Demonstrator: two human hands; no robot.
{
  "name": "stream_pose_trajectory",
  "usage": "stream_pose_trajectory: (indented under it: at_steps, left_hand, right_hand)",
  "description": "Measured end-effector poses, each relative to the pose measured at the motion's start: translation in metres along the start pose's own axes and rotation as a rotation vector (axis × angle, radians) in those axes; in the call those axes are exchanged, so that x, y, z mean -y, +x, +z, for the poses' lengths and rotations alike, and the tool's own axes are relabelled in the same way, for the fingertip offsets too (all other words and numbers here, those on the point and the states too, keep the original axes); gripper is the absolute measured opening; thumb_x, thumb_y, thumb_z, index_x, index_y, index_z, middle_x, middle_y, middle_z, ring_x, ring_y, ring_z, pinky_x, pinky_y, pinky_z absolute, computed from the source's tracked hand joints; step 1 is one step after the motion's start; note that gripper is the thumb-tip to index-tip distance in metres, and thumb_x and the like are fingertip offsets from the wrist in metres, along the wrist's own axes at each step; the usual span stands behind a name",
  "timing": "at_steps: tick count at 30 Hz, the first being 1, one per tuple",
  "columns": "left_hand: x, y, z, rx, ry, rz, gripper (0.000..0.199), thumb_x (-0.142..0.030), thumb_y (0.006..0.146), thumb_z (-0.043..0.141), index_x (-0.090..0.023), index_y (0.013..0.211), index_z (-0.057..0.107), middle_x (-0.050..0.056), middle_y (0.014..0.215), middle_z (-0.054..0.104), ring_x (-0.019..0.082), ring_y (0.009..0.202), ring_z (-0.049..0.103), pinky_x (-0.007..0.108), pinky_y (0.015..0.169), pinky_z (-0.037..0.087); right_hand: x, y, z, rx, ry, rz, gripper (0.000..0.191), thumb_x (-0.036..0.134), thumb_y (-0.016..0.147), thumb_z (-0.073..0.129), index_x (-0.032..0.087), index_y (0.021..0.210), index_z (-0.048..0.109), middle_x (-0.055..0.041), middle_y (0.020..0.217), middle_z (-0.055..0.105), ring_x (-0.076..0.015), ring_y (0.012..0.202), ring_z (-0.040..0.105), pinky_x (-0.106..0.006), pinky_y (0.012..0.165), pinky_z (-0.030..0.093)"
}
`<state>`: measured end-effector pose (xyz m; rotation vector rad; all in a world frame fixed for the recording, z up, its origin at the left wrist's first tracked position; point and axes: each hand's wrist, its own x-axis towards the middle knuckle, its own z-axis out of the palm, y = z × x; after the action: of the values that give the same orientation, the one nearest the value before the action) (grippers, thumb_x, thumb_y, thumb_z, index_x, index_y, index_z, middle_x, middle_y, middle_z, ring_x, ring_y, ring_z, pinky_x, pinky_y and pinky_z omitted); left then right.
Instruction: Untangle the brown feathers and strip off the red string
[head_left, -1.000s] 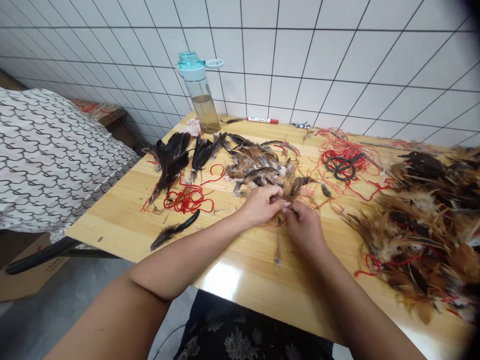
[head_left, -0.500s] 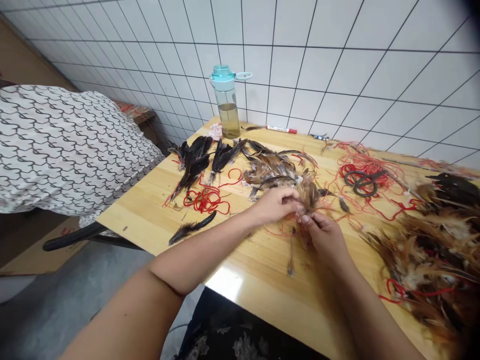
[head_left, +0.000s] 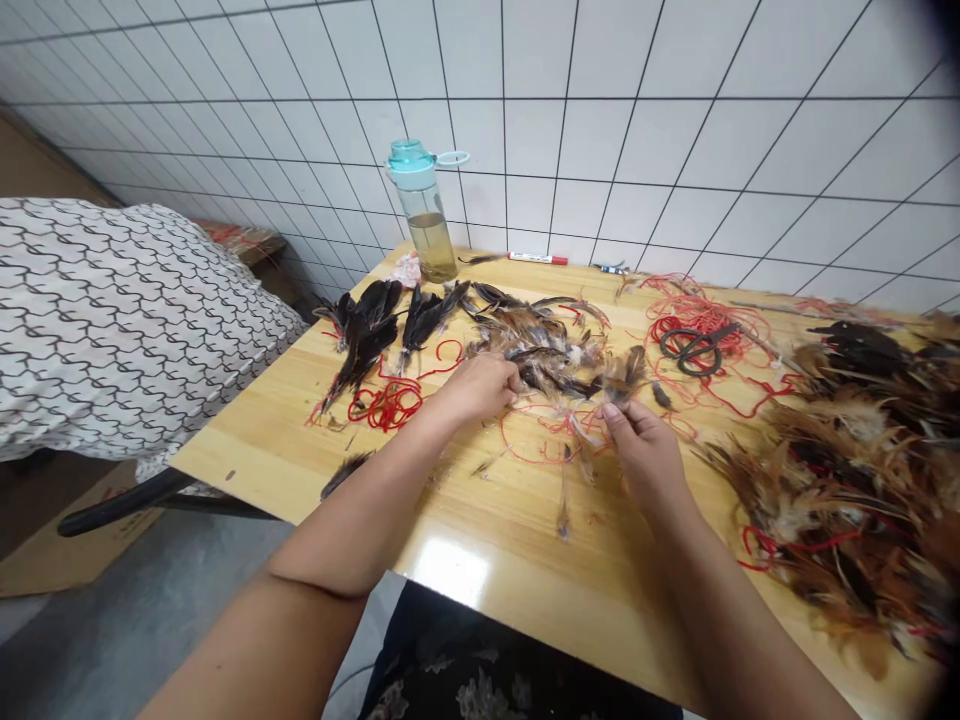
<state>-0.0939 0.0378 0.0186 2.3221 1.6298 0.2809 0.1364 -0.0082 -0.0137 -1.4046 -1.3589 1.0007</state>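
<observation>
My right hand [head_left: 646,442] pinches a small bunch of brown feathers [head_left: 624,374] by its base, the tips pointing away from me. My left hand [head_left: 486,386] is at the near left edge of a loose pile of brown and black feathers [head_left: 529,328]. Its fingers are curled and closed, and what they hold, if anything, is hidden. Between the hands, thin red thread [head_left: 525,458] and stray feather bits lie on the wooden table [head_left: 517,545].
Black feather bundles [head_left: 367,335] and coiled red cord [head_left: 386,404] lie to the left. Scissors [head_left: 699,352] rest on tangled red thread. A large feather heap [head_left: 862,500] fills the right side. A water bottle [head_left: 429,225] and red-white marker [head_left: 537,259] stand and lie near the wall.
My left hand has come away from my right hand and moved left to the feather pile. The right hand still pinches the brown feathers. The view has shifted slightly to the right.
</observation>
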Motion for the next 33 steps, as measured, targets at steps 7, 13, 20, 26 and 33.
stream_pose_trajectory:
  at_steps: [7,13,20,26,33]
  left_hand:
    - [0.001,0.003,-0.003,-0.131,-0.141,0.058,0.01,-0.012,0.076,0.052,-0.017,0.071,0.06,0.004,0.078,0.06,0.016,0.078,0.055,0.028,0.073,0.04]
    - [-0.005,0.005,-0.005,-0.341,-0.836,-0.008,0.01,-0.025,0.08,0.056,-0.016,0.078,0.052,-0.002,0.067,0.05,0.009,0.06,0.046,0.022,0.06,0.038]
    - [0.001,0.011,0.006,-0.413,-0.859,-0.089,0.01,-0.024,0.079,0.057,-0.016,0.084,0.055,0.0,0.076,0.058,0.01,0.066,0.053,0.023,0.065,0.042]
    - [0.012,0.004,-0.008,-0.346,-0.256,-0.082,0.011,-0.024,0.081,0.054,-0.017,0.079,0.061,0.002,0.078,0.064,0.013,0.071,0.054,0.025,0.069,0.04]
    - [-0.01,-0.003,-0.006,0.158,-0.055,-0.033,0.014,-0.031,0.072,0.066,-0.018,0.076,0.065,0.003,0.076,0.068,0.016,0.069,0.058,0.024,0.059,0.036]
  right_hand:
    - [0.003,0.0,-0.002,-0.044,-0.084,-0.015,0.029,0.044,0.078,0.055,0.017,0.071,0.062,0.0007,0.06,0.053,-0.0139,0.059,0.044,-0.027,0.059,0.035]
    - [0.004,0.0,-0.002,-0.06,-0.068,-0.058,0.029,0.044,0.078,0.053,0.017,0.072,0.062,-0.0011,0.065,0.057,-0.0147,0.063,0.048,-0.028,0.062,0.037]
    - [0.003,-0.001,0.0,-0.042,-0.127,-0.036,0.03,0.046,0.079,0.053,0.018,0.068,0.058,0.0039,0.054,0.042,-0.0114,0.052,0.035,-0.026,0.052,0.028]
    - [0.007,-0.004,0.002,-0.039,-0.16,-0.059,0.03,0.045,0.079,0.051,0.018,0.065,0.056,0.0048,0.051,0.037,-0.0107,0.05,0.033,-0.025,0.049,0.025]
    - [0.007,-0.004,0.003,-0.051,-0.193,-0.056,0.031,0.046,0.078,0.052,0.019,0.061,0.052,0.0053,0.05,0.035,-0.0106,0.049,0.031,-0.025,0.049,0.024]
